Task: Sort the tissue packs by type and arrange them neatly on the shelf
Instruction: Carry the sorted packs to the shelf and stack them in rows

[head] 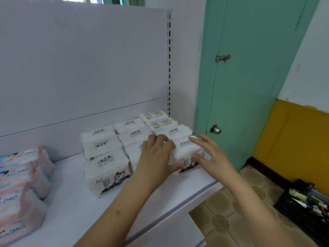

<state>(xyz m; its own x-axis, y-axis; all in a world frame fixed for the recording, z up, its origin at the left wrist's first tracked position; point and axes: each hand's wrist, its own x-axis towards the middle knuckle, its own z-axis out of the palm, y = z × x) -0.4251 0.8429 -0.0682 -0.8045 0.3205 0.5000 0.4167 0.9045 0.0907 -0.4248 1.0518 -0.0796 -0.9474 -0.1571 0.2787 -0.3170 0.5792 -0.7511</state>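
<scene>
1. At the shelf's (74,207) 3 o'clock end, the left hand (156,157) curls its fingers over a white tissue pack (187,150), thumb on its front.
2. The right hand (211,157) has its fingers spread, thumb touching the same pack's right side.
3. More white packs (105,157) stand in rows at 9 o'clock of it.
4. Pink packs (19,186) sit further toward 9 o'clock.

white tissue packs (106,168) rowed on shelf (74,202), pink packs (21,186) apparently stacked left
</scene>
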